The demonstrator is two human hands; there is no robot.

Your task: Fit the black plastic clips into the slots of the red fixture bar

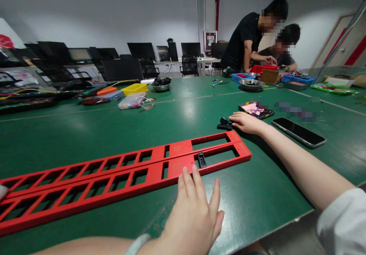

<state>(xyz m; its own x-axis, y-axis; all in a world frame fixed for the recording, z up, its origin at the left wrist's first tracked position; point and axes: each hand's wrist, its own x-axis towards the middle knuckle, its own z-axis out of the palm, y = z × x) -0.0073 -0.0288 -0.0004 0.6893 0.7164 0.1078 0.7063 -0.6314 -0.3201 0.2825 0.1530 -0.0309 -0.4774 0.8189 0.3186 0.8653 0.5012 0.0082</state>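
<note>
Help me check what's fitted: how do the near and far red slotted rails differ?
The near red rail holds a small black insert in its long end opening; in the far red rail, the matching opening shows only green tabletop. The left hand overlaps the near red rail's front edge in view; the far red rail lies beyond it. Both lie parallel with rows of openings.

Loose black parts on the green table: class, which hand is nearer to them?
Right. The right hand is at the right edge of the loose black parts; the left hand is farther, beside the nearer red frame.
</note>
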